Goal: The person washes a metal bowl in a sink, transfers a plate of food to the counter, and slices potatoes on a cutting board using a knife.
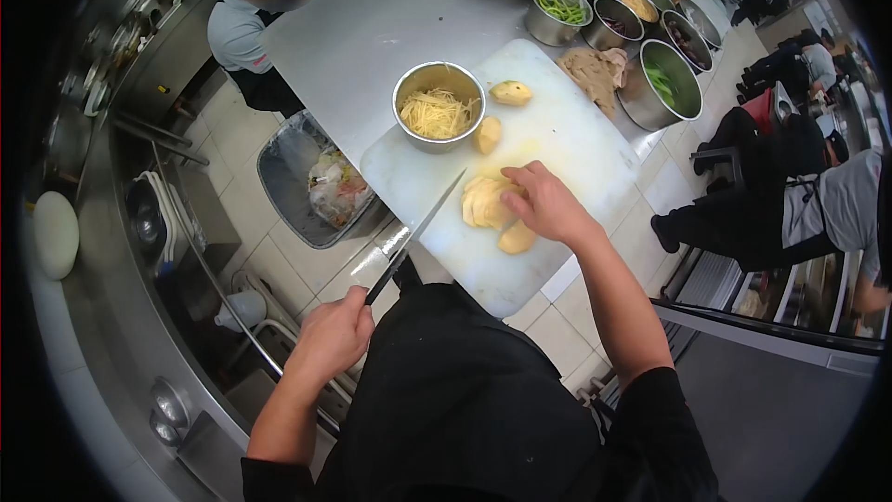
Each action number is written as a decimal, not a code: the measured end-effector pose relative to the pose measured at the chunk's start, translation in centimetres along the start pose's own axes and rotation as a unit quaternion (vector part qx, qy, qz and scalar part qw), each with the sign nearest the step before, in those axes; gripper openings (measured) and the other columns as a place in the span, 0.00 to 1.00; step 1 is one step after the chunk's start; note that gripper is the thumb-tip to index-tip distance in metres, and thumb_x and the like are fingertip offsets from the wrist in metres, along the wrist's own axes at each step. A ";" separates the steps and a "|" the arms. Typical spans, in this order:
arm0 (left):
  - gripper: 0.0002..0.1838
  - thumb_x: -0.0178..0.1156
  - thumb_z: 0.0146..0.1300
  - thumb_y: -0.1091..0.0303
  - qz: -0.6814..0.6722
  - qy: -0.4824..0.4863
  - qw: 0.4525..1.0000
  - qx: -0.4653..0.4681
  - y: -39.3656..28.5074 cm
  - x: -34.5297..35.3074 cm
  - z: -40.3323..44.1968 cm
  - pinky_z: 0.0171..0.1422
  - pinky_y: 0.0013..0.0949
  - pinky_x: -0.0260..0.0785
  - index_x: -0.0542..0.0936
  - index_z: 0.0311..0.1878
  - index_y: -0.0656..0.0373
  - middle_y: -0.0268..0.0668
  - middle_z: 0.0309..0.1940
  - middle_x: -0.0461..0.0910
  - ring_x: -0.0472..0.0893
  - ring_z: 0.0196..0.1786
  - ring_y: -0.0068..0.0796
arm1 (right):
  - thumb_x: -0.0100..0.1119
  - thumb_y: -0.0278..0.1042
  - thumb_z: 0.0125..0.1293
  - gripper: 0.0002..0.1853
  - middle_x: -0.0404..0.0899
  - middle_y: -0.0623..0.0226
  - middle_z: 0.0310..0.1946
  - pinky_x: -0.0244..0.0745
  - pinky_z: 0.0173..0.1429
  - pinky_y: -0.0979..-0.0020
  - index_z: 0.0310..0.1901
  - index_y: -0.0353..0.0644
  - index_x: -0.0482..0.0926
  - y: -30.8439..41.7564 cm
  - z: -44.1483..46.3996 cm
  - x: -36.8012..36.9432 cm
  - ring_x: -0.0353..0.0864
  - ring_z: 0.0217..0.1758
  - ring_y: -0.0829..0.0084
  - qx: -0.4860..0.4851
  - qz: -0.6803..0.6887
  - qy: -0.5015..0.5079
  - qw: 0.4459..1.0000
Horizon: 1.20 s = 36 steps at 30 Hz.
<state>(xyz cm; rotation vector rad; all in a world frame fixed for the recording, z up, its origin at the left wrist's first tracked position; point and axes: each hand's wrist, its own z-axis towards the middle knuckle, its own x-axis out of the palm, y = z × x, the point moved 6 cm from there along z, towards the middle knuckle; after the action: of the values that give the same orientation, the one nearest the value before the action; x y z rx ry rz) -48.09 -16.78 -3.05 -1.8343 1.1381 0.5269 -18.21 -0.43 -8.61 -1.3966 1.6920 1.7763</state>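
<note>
My left hand [335, 333] is closed round the black handle of a knife [437, 207], whose blade points up and away over the near left edge of the white cutting board [585, 144]. With fingers partly spread, my right hand [542, 202] touches the right side of a pile of pale yellow slices [483, 203]. A peeled piece [517, 238] lies just below the slices. Two more pieces, one peeled [488, 136] and one partly browned [511, 93], lie beside a steel bowl [400, 118] of thin yellow shreds [439, 113].
Steel containers of green vegetables [561, 5] and other ingredients stand at the back right, near a brown cloth [595, 74]. A lined bin [281, 163] is at the left. A co-worker [237, 33] stands beyond it; others are at the right.
</note>
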 end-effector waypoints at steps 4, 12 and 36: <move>0.10 0.54 0.70 0.65 0.026 0.028 0.999 0.035 -0.8 -0.9 -0.6 0.48 0.62 0.71 0.74 0.46 0.61 0.58 0.30 0.81 0.81 0.40 0.65 | 0.62 0.34 0.66 0.15 0.83 0.47 0.43 0.80 0.57 0.58 0.51 0.35 0.85 -0.3 2.0 -0.4 0.86 0.48 0.51 0.002 0.008 0.023 1.000; 0.10 0.54 0.70 0.64 0.060 0.051 0.995 0.064 -1.0 0.4 -0.5 0.47 0.59 0.72 0.72 0.44 0.61 0.53 0.29 0.83 0.83 0.41 0.62 | 0.61 0.30 0.64 0.11 0.87 0.51 0.37 0.82 0.53 0.58 0.45 0.36 0.86 0.4 3.5 -0.7 0.87 0.43 0.54 0.018 0.033 0.076 0.996; 0.11 0.55 0.70 0.62 0.007 0.082 0.997 0.009 -0.1 0.8 -1.3 0.50 0.62 0.71 0.75 0.46 0.60 0.60 0.32 0.81 0.81 0.43 0.67 | 0.71 0.37 0.61 0.11 0.80 0.57 0.45 0.79 0.54 0.57 0.39 0.41 0.82 0.0 -1.8 1.5 0.84 0.48 0.53 0.097 0.019 -0.031 0.995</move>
<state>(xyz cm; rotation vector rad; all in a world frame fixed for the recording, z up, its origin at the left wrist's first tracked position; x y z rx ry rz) -47.78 -18.26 -2.88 -1.8826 1.2618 0.3793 -18.14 -2.58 -9.51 -1.2228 1.8136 1.6080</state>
